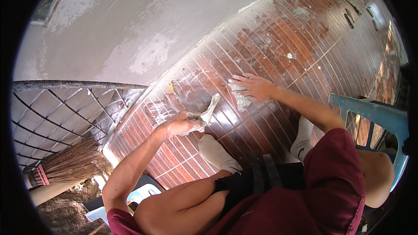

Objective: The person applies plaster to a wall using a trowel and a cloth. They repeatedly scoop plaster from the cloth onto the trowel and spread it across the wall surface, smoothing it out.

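My left hand [187, 124] grips a narrow, flat tool [211, 109] coated in whitish-grey paste, held over the tiled floor [278, 126] just above my left socked foot [217, 154]. My right hand [252, 86] is open, fingers spread over a flat red item smeared with white [238, 100]; whether it presses on that item or only hovers is unclear. Streaks of pale paste mark the reddish-brown tiles around both hands, with a small yellow bit [171, 86] near the wall edge.
A plastered grey wall [100, 35] runs along the top left. At left are a black metal lattice [52, 104] and a straw broom [69, 165]. A blue plastic chair [379, 117] stands at right, another light-blue plastic piece [146, 191] at lower left. Small dark items [350, 19] lie upper right.
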`<state>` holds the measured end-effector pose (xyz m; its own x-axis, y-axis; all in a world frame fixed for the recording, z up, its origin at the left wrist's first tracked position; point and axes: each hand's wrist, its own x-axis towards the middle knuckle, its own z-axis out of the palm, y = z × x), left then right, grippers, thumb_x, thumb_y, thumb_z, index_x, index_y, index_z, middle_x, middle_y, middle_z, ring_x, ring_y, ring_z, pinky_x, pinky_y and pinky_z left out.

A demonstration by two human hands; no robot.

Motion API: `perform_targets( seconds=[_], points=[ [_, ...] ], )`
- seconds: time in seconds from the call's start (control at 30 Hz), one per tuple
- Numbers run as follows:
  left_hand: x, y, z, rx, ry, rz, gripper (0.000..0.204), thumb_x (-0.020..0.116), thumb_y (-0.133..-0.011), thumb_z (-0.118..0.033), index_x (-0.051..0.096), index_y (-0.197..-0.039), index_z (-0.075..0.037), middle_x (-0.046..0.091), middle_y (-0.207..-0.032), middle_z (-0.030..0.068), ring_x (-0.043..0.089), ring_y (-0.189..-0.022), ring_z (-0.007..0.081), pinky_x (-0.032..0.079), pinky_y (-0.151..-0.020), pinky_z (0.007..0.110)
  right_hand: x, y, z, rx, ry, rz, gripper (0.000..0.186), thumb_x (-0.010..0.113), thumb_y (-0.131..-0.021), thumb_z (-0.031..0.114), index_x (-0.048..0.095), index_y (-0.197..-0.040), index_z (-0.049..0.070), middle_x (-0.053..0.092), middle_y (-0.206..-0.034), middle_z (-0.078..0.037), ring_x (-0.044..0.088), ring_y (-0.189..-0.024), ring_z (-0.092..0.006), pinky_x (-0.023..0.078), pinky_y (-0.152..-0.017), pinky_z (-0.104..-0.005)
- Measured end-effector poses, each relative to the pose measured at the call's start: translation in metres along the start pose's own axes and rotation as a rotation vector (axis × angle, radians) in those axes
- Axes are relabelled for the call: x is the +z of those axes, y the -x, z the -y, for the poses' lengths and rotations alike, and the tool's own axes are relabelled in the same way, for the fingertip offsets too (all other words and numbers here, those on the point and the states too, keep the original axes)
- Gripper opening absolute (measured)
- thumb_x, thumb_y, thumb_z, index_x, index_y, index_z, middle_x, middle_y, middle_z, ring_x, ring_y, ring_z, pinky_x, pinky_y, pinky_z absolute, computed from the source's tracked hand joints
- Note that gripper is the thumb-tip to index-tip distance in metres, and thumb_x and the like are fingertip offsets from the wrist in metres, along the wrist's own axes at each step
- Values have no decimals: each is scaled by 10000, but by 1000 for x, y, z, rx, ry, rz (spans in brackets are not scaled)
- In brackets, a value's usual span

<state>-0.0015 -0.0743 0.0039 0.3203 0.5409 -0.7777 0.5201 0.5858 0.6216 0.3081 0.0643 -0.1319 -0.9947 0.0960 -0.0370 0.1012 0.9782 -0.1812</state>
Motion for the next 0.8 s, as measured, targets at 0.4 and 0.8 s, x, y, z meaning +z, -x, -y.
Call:
perform_targets(
  seconds=[0.4,0.8],
  points=[
    [1,6,1,4,-15,-41,337,621,-859,-91,632,-1186,-9,695,-1026,84,624,-905,136,488,-796,276,-6,7,-4,3,121,103,645,715,-726,383,531,-1331,254,205,-1567,-79,131,-1460,-256,190,-1157,-464],
    [-1,10,0,-63,11,2,349,604,-891,-136,604,-1223,-25,670,-1067,103,588,-981,159,444,-879,288,0,-1,-2,111,115,50,666,714,-726,369,510,-1352,272,194,-1572,-67,142,-1457,-244,162,-1166,-434]
  ],
)
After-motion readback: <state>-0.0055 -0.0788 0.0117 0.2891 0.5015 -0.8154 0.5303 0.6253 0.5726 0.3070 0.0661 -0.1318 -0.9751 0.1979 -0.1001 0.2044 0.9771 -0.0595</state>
